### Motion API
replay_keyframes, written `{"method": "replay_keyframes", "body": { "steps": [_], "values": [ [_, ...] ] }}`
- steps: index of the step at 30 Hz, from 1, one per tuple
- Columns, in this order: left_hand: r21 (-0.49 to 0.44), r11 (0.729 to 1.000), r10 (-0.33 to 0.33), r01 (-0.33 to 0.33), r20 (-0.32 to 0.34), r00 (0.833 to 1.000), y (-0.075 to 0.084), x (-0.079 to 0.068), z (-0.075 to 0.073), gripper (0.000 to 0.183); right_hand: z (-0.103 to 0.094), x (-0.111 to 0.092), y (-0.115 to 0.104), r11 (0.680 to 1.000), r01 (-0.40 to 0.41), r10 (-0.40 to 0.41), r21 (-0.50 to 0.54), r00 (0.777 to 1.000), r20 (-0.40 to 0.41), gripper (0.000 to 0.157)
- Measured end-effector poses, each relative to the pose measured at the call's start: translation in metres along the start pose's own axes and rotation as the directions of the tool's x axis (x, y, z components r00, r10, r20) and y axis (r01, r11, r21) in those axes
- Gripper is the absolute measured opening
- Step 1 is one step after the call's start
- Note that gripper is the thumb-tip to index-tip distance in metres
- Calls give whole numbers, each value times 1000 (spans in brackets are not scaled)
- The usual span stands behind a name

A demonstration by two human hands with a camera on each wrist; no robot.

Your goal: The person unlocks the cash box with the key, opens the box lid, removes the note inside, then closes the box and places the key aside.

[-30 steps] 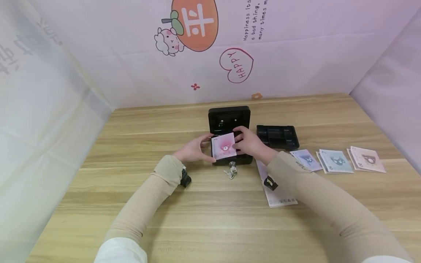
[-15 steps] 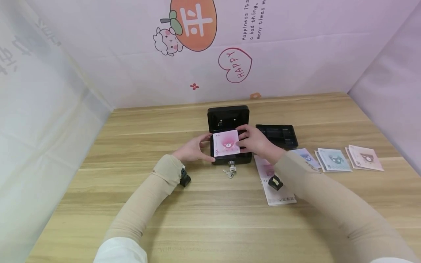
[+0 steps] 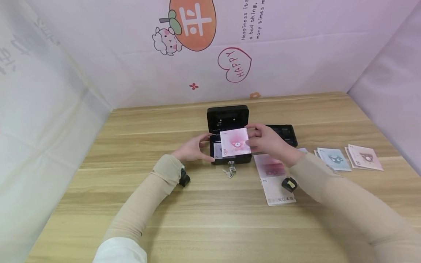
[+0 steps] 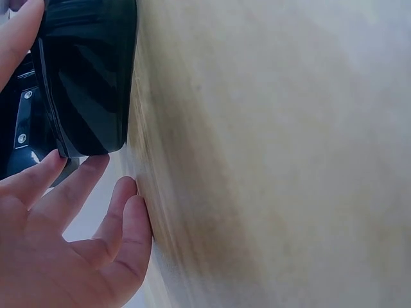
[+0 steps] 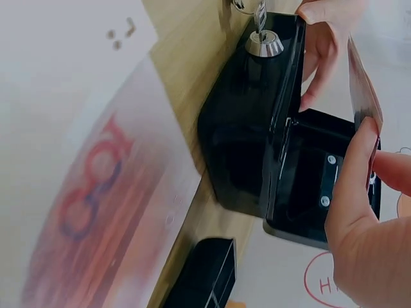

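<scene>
A black cash box (image 3: 245, 158) stands on the table with its lid (image 3: 228, 116) raised, a key in its front lock (image 3: 231, 164). My left hand (image 3: 192, 149) holds the box at its left end, thumb at the front corner and fingertips at the back corner. In the left wrist view, those fingertips (image 4: 96, 162) touch the black casing. My right hand (image 3: 268, 142) pinches the right edge of a folded pink play banknote (image 3: 234, 140) above the box. Inside the box, beneath that note, part of a purple-grey banknote (image 3: 217, 150) shows; the rest is covered.
Right of the box lies a black compartment tray (image 3: 289, 135), partly behind the right hand. Pink notes (image 3: 277, 188) lie in front of it. Farther right are folded blue-green notes (image 3: 335, 159) and brownish notes (image 3: 365, 157). A spare key (image 3: 229, 174) hangs at the lock.
My right hand has moved right with the pink banknote, uncovering the purple-grey note at the box's left. The left hand stays at the box.
</scene>
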State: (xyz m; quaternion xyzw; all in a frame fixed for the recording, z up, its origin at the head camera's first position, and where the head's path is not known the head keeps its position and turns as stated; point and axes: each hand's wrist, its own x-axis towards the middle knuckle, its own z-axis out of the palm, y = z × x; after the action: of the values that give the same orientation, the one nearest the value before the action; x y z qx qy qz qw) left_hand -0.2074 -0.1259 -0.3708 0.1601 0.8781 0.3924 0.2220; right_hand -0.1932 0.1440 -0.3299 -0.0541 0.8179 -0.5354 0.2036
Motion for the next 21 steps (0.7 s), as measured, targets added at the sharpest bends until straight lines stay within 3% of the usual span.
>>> {"method": "replay_keyframes", "body": {
  "steps": [6, 12, 21],
  "values": [
    [-1, 1000, 14, -14, -4, 1000, 0, -1, 0, 99, -10, -11, 6, 999, -4, 3, -53, 1000, -12, 59],
    [7, 1000, 14, -14, -4, 1000, 0, -1, 0, 98, -22, -24, 13, 986, 40, -44, -165, 999, -24, 51],
    [22, 1000, 16, -16, 1, 1000, 1, -2, -1, 99, -57, -53, 25, 994, 49, -46, -102, 998, 33, 55]
  ]
}}
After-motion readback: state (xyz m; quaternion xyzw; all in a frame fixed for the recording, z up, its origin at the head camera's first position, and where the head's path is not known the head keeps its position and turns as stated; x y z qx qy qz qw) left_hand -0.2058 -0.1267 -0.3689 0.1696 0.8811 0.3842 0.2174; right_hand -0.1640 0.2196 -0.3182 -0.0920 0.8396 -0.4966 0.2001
